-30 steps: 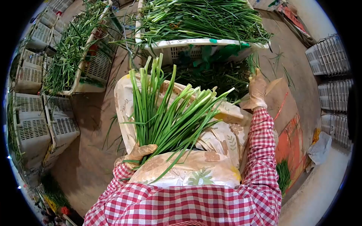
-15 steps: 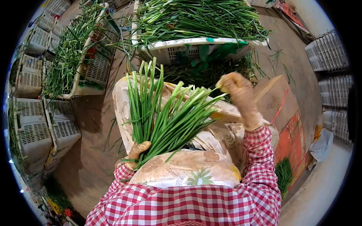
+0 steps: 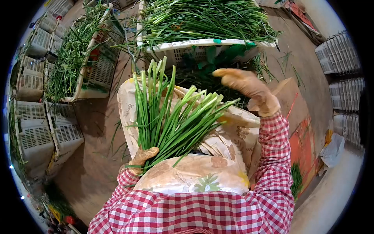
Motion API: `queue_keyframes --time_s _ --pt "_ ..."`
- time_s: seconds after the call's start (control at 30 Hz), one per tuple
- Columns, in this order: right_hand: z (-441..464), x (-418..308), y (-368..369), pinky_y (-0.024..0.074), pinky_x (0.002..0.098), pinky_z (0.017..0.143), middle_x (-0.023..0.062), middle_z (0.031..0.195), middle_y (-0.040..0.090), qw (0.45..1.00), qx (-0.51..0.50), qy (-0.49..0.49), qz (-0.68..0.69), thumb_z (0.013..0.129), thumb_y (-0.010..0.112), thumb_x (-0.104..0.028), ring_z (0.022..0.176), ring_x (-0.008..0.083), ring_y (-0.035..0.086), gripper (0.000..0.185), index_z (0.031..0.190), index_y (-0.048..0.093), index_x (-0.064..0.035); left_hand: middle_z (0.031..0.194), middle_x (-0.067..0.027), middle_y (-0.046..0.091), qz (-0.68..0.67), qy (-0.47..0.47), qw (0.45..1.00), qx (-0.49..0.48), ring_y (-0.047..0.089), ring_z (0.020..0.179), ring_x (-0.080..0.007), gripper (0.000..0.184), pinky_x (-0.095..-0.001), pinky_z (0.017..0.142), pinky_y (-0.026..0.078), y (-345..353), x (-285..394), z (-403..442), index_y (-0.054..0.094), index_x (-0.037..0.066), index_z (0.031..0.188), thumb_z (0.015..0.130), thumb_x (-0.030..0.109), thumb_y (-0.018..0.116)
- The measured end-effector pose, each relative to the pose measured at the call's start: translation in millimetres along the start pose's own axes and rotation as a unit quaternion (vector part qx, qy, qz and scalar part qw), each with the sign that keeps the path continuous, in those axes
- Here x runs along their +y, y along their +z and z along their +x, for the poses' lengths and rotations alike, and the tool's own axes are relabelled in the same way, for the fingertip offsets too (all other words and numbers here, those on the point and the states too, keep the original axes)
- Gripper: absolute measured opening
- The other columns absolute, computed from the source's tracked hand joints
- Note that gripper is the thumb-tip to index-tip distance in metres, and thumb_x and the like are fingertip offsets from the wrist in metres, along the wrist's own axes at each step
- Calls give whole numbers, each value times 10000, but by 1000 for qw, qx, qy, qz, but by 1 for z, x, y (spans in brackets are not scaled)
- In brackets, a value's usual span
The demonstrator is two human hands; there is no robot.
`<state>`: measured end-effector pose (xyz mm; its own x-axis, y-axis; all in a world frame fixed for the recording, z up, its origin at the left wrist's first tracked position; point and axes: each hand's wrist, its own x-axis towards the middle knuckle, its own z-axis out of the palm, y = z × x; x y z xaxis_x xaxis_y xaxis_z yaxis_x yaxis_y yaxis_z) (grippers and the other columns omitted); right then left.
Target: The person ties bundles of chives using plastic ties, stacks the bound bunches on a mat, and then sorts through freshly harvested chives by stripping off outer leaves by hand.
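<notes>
A fanned bunch of garlic chives (image 3: 175, 121) lies over my lap, pale cut ends pointing away from me and green leaves toward me. My gloved left hand (image 3: 141, 159) is closed around the leafy part, thumb across the top. To the right, my gloved right hand (image 3: 249, 87) hangs in the air beyond the pale ends, apart from the bunch. Its fingers stretch out to the left, and I see nothing in them. Beneath the bunch a stained, printed apron (image 3: 191, 175) covers my lap.
Ahead stands a white crate (image 3: 202, 43) heaped with chives. Another crate (image 3: 87, 78) of loose leaves is at the left, beside grey-white crates (image 3: 33, 132). More crates (image 3: 338, 52) line the right wall. Cardboard (image 3: 286, 101) and scattered leaves lie on the floor.
My right hand has come off the pale ends at the right of the bunch and its fingers have straightened. My left hand keeps its hold, nearly still.
</notes>
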<state>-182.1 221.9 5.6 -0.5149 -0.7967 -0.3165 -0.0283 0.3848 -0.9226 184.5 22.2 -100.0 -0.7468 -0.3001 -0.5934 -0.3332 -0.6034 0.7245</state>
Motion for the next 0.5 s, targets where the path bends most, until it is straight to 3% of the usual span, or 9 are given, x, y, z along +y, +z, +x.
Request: queue_keyframes --time_s 0.03,0.13,0.17,0.27,0.33,0.4,0.43,0.5 --pt "7 -7 8 413 311 960 132 1197 596 995 -94 23 6 789 683 -455 1114 224 548 596 1208 580 -44 873 -13 593 0 0 1000 -2 581 773 -116 151 -250 762 495 1 0 0 581 28 990 854 92 597" --pt "26 -2 25 462 272 811 85 992 674 970 -221 93 40 782 727 -317 898 149 608 457 1118 638 -20 870 -13 590 -3 -4 1000 -4 580 772 -117 145 -253 765 496 1 0 -1 578 30 982 853 93 595" --pt "26 0 30 464 257 731 45 902 681 966 -229 80 84 777 726 -236 792 111 601 341 1035 676 -19 869 -13 589 -5 -4 1000 -4 579 771 -118 143 -254 766 497 0 0 -2 576 30 980 853 93 594" --pt "20 -6 32 464 261 698 38 898 682 967 -228 73 83 772 713 -210 769 110 601 281 987 691 -29 866 -12 585 -8 -10 1000 -4 578 770 -120 137 -257 769 497 -1 -1 -2 573 32 972 852 94 592" --pt "10 -10 38 463 277 673 35 868 681 979 -191 67 22 792 682 -220 740 130 604 218 907 699 -36 864 -12 583 -11 -14 1000 -3 577 769 -121 133 -259 771 498 -1 -1 -1 570 33 967 851 95 590" --pt "-1 -15 41 460 295 657 41 837 676 993 -30 -53 -102 824 636 -239 728 148 606 216 874 687 -35 862 -12 581 -12 -17 1000 -4 577 768 -122 129 -261 772 499 -1 0 1 567 34 962 851 96 589" --pt "-7 -14 38 474 302 692 53 816 667 998 14 -47 -26 877 578 -261 750 167 613 250 838 671 -33 861 -12 580 -14 -20 1000 -4 576 768 -123 127 -262 773 499 0 1 2 566 35 959 851 96 588" --pt "-18 -17 21 491 319 820 77 866 655 980 116 -133 87 917 554 -333 889 177 610 308 881 645 -41 859 -11 577 -15 -22 1000 -1 576 767 -124 123 -264 775 499 0 2 3 564 36 954 850 97 587"
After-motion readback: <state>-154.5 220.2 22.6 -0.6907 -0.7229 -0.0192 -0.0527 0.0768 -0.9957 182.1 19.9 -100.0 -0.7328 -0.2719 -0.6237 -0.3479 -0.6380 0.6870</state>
